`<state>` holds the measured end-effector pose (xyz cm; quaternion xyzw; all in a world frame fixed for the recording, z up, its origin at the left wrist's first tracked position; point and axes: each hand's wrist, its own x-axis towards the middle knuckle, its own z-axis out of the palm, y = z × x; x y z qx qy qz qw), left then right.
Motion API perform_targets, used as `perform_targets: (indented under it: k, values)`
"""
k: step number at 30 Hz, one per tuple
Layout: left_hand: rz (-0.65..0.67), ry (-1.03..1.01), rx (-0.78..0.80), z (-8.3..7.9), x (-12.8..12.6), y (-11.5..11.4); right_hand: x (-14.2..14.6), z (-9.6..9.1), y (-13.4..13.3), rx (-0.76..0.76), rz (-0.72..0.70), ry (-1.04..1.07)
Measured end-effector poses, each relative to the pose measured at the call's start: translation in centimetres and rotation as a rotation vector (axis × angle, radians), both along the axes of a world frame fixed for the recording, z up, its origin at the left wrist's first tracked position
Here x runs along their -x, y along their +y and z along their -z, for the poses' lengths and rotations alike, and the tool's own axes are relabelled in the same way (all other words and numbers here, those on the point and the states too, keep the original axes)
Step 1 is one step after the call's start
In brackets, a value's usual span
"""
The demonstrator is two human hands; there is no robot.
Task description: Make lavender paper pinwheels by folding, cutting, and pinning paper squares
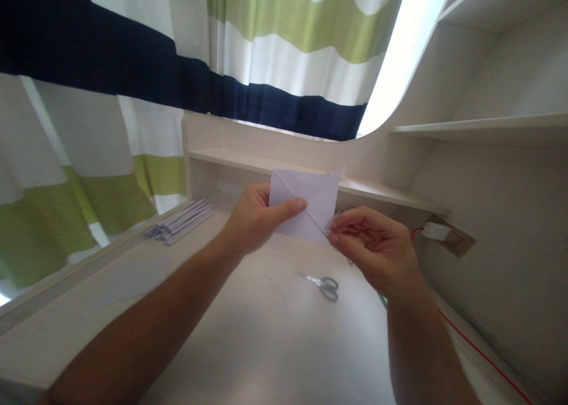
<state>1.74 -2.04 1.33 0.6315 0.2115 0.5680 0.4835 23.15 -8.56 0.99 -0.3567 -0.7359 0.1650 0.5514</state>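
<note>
A folded white paper [322, 201] with diagonal creases is held up above the desk. My left hand [266, 215] grips its left side, thumb pressed on the front near the middle and fingers behind, out of sight. At the lower right corner, my right hand [375, 242] pinches the paper between thumb and fingertips. Below the hands, a pair of scissors [326, 285] with dark grey handles lies on the desk, blades pointing up and left.
On the left of the white desk [266, 346] lie a bundle of folded paper strips [181, 221] and a flat paper sheet [133, 279]. A low shelf [239, 158] runs along the back. A white plug [437, 231] and a red cable [483, 354] are at the right.
</note>
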Motion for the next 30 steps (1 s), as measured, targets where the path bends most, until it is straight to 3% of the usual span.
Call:
perform_targets:
  k: [15,30]
  values:
    - [0.004,0.014,-0.007,0.06,0.11,-0.07,0.0,-0.17,-0.03,-0.01,0.018,-0.02]
    - [0.032,0.08,-0.004,0.13,0.57,0.67,0.17,-0.33,0.21,0.01,0.04,0.094]
